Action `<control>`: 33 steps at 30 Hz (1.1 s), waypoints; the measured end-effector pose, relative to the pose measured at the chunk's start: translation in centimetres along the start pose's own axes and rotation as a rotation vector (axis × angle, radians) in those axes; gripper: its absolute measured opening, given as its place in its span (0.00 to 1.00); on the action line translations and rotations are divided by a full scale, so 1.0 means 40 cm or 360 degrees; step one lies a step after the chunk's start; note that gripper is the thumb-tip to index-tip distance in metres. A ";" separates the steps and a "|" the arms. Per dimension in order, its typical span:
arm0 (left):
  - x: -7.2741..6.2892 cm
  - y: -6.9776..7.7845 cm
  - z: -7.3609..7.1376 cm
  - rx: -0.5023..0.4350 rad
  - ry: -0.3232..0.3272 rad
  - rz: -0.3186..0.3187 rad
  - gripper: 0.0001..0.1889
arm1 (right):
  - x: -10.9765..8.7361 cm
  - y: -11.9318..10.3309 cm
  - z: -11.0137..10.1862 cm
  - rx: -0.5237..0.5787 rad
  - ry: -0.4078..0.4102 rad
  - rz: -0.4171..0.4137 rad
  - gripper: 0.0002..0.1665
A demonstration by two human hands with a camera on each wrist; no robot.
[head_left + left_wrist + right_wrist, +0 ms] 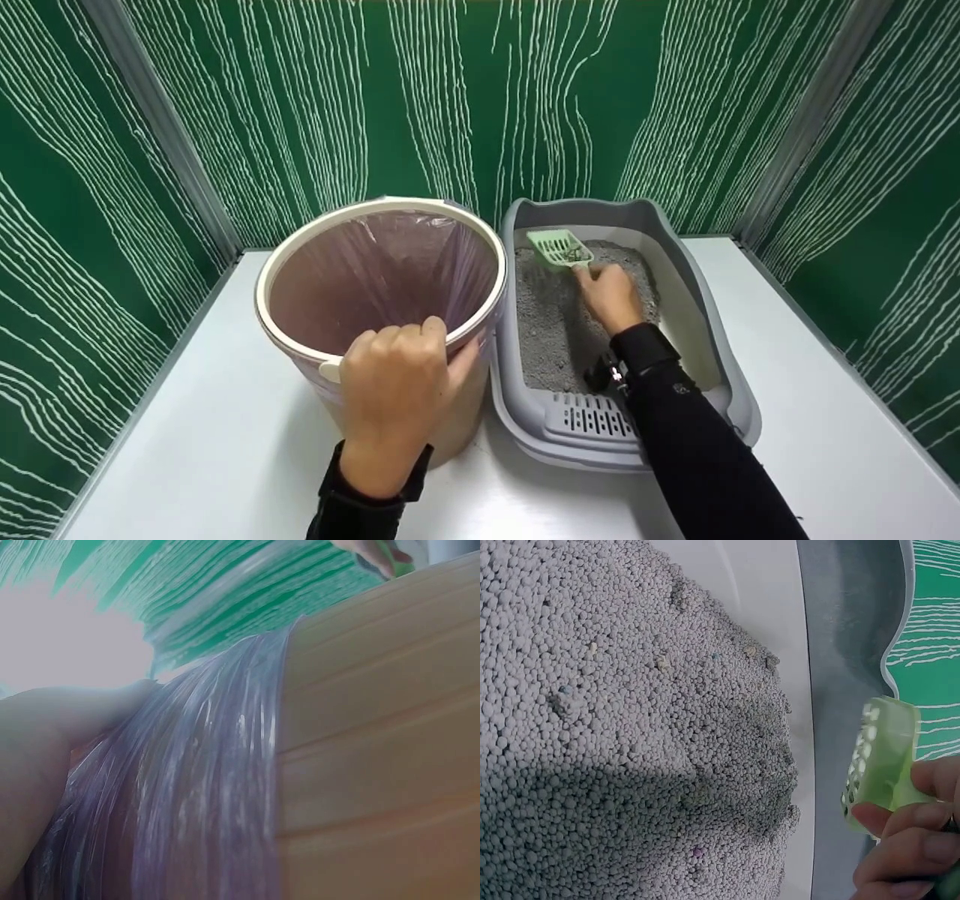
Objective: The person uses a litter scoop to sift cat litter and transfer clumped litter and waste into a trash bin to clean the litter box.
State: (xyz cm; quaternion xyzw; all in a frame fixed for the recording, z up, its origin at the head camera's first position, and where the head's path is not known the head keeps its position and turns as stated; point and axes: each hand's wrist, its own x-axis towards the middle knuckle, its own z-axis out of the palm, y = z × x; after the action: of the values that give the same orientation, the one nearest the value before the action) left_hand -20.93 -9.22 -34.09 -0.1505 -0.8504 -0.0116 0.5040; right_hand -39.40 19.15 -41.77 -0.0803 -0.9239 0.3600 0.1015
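Our left hand [394, 382] grips the front of the lined bin [466, 411]; our right hand [611, 296] holds a green scoop [561, 253] over the litter [544, 330] in the grey tray [509, 360] just beside it.

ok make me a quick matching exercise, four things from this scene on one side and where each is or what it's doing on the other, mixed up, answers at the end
Column one
1. left hand
2. right hand
3. liner
4. litter

Column two
a. grey granules inside the tray
b. holds the green scoop
c. translucent, purplish, inside the bin
d. grips the bin at its rim

Pairs: 1-d, 2-b, 3-c, 4-a
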 end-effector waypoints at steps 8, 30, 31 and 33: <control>0.001 -0.003 -0.001 0.0015 0.0005 0.0007 0.29 | 0.001 0.003 0.009 -0.0058 0.0048 -0.0108 0.25; 0.003 0.000 0.002 0.0000 0.0000 0.0006 0.29 | 0.020 -0.013 -0.072 0.0188 -0.0134 -0.0117 0.27; 0.004 0.000 0.000 -0.0002 -0.0004 0.0004 0.29 | 0.023 -0.019 -0.091 0.0223 -0.0176 -0.0096 0.27; 0.004 0.000 -0.002 -0.0005 -0.0010 0.0000 0.30 | 0.031 -0.034 -0.135 0.0299 -0.0285 -0.0043 0.27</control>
State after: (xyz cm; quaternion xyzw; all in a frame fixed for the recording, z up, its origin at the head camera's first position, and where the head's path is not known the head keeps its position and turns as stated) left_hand -20.94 -9.19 -33.90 -0.1513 -0.8520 -0.0124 0.5010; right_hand -39.36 21.95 -36.79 -0.0254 -0.8925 0.4492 0.0304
